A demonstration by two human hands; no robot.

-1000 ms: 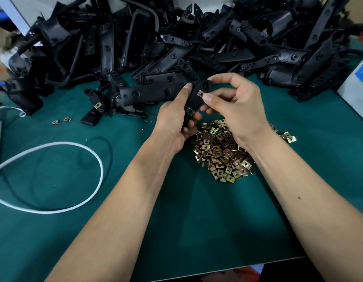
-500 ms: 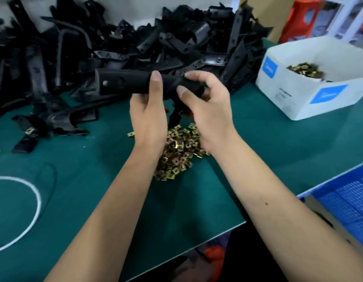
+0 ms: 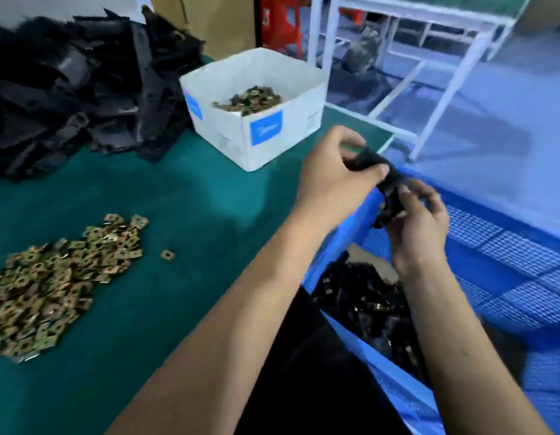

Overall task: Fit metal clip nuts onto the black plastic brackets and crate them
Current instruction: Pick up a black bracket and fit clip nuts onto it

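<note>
Both hands hold one black bracket over the near edge of the blue crate, just past the corner of the worktop. Left hand has its grip curled round the upper end, thumb pressed across the top. Right hand has its grip pinching the lower end from below, fingers wrapped about it. Motion blur hides whether clip nuts sit on this piece.

More finished brackets lie heaped in the crate beneath the hands, small metal glints showing on them. A loose pile of nuts lies on the worktop to the left, well apart from the hands; a white box with more nuts stands further back, beside the big heap of unfitted brackets.

The bracket looks like stiff moulded plastic, light and hardly fragile, so it should stand being dropped the short way into the crate. Its smooth surface may slip; holding it at the ends, clear of the clip seats, seems safest, since a nut knocked askew could slide off.
</note>
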